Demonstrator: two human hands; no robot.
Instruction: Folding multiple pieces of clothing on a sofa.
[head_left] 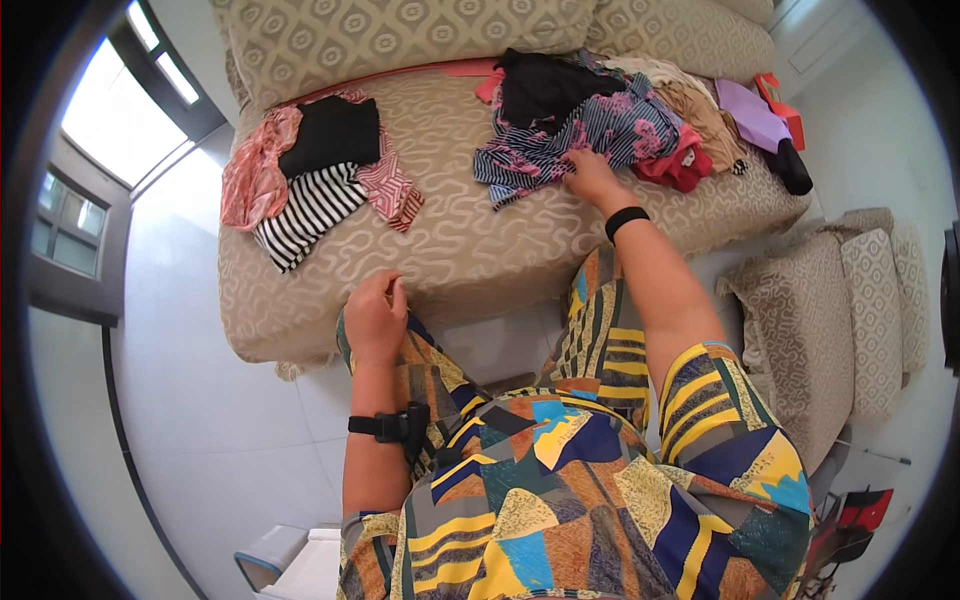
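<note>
My right hand (592, 181) reaches onto the sofa seat, its fingers closed on the lower edge of a dark striped garment with pink flowers (628, 122). That garment lies crumpled in a heap, with a black cloth (545, 88) on top and a red garment (680, 165) beside it. Just over my knee, by the seat's front edge, my left hand (375, 318) holds nothing; its fingers are loosely bent, with the thumb apart. Left on the seat lie a folded black cloth (332, 135), a black-and-white striped garment (311, 213) and a pink patterned garment (262, 170).
Patterned cushions (400, 45) line the sofa's back. Beige cloth (697, 112), a lilac cloth (750, 115) and a red box (780, 108) sit at the right end. A covered armchair (800, 330) stands to the right. At lower left is a white piece of furniture (300, 560).
</note>
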